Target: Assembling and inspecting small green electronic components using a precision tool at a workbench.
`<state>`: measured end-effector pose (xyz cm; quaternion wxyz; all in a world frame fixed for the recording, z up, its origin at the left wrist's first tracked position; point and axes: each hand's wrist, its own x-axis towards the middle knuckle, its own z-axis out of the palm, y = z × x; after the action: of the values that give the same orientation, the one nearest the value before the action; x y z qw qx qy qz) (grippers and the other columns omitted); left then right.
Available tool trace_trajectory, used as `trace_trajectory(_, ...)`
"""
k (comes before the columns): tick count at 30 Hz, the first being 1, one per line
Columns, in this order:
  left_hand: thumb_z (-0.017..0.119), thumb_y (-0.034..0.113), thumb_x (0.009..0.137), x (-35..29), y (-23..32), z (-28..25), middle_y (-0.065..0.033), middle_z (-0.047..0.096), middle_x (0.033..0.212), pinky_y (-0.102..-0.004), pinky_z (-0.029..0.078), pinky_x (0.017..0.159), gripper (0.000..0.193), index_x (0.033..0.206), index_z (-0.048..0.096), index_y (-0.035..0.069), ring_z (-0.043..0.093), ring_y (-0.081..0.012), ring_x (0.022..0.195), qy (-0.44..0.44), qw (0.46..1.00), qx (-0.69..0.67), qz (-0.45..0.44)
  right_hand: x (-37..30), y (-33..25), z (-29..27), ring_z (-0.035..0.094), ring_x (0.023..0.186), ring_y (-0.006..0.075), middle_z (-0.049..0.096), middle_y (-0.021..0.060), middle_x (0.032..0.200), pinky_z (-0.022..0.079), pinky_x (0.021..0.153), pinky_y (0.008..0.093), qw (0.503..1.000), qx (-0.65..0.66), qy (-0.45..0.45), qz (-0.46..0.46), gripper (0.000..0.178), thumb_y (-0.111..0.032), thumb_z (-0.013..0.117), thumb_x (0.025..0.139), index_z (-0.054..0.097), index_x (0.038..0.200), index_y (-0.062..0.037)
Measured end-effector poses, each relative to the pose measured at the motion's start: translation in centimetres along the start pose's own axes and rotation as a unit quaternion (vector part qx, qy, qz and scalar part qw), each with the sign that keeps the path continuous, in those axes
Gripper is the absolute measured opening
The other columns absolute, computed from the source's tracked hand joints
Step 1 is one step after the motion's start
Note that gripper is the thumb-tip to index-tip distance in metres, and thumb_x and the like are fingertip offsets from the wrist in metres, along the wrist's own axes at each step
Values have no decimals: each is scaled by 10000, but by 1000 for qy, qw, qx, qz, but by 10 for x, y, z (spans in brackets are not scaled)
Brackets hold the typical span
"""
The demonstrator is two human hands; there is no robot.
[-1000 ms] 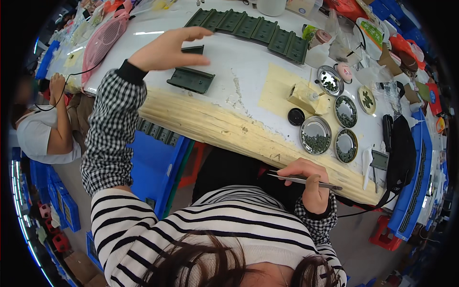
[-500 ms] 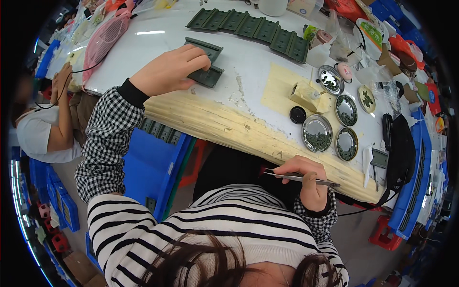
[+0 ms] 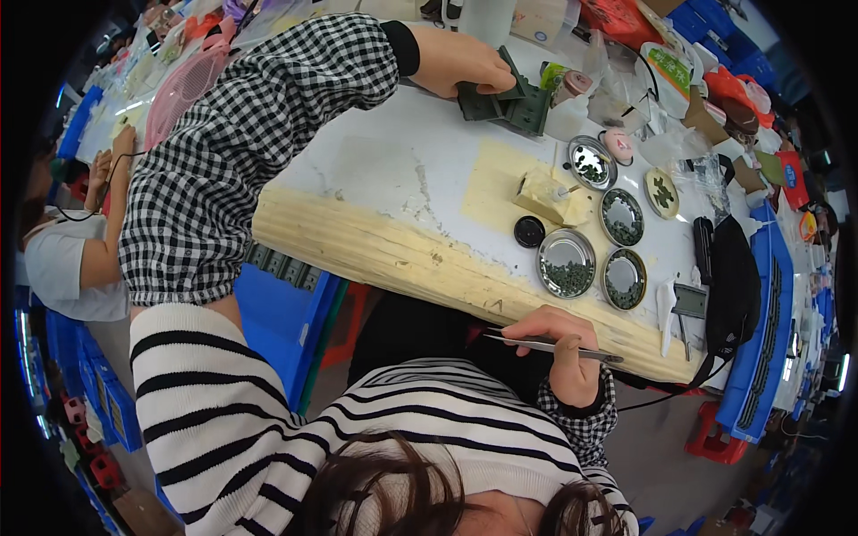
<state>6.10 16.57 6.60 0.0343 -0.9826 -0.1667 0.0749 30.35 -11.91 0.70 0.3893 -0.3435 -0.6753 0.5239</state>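
My left hand reaches to the far side of the table, its fingers closed on a dark green moulded plate held tilted. Other green plates lie beneath and beside it; my hand and checked sleeve hide part of that area. In my right hand, near the table's front edge, metal tweezers point left, clear of the dishes. Round metal dishes, one nearest, hold small green pieces.
A yellow block and a black round lid stand left of the dishes. A black pouch and white tool lie right. Bottles and bags crowd the back right. A blue crate stands below; a co-worker's arm shows at left.
My left hand has moved from the near-left tabletop to the far side, taking a green plate along to the other plates. My right hand still holds the tweezers in nearly the same place.
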Motion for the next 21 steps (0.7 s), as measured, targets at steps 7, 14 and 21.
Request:
trace_trajectory(7, 685, 8, 744, -10, -10, 24, -39, 573, 1028, -383, 511, 814, 281, 933, 497, 96, 567, -266, 1037, 125, 988, 75, 54, -1, 7, -9, 613, 687, 189, 652, 157, 838, 499, 637, 276, 1000, 18, 16, 19, 654, -476, 312, 1008, 668, 963, 71)
trace_trajectory(14, 599, 164, 770, -35, 14, 36, -109, 558, 1028, -321, 465, 907, 165, 882, 504, 89, 570, -255, 1018, 151, 959, 236, 32, 6, -2, -3, 615, 663, 205, 648, 166, 810, 491, 606, 280, 1000, -2, 0, -3, 702, -513, 304, 996, 668, 926, 82)
trace_trajectory(21, 724, 230, 730, -91, 47, 44, -229, 439, 1343, -428, 468, 953, 336, 870, 488, 37, 538, -379, 1108, 332, 939, 59, -75, 1, -10, 2, 614, 649, 216, 652, 172, 809, 494, 610, 289, 999, -30, 17, -3, 752, -558, 275, 985, 672, 921, 78)
